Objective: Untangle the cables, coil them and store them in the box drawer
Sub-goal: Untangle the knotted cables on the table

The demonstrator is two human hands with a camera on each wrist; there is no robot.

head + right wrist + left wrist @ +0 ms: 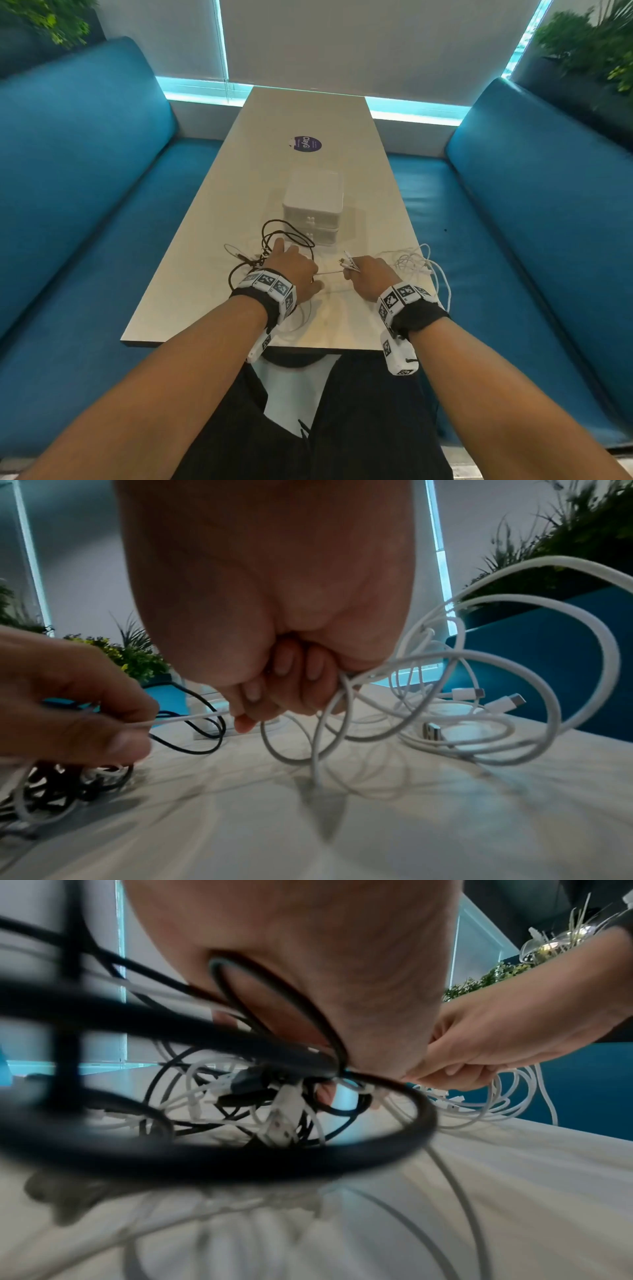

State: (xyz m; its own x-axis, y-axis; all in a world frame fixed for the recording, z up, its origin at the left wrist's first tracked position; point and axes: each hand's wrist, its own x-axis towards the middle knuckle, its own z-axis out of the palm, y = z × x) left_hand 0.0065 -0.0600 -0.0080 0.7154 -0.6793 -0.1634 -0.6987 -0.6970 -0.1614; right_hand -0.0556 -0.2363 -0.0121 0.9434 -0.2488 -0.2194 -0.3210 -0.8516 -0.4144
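Observation:
A white two-drawer box [313, 205] stands in the middle of the table [191, 308], its drawers closed. A black cable tangle [274, 236] lies to its front left, mixed with white leads [287, 1110]. My left hand [301, 274] rests on this tangle and pinches a thin white cable [329, 273] between thumb and fingers [113, 739]. That cable runs taut to my right hand [352, 270], whose fingers [284, 683] are curled round it, with plugs [346, 261] sticking out above. Loose white cable loops [418, 263] trail behind the right hand.
Blue bench seats [85, 205] flank the table on both sides. A purple round sticker [305, 144] lies beyond the box. White loops [445, 291] hang over the right table edge. USB-C plugs [469, 693] lie among the white coils. Plants [589, 44] stand in the back corners.

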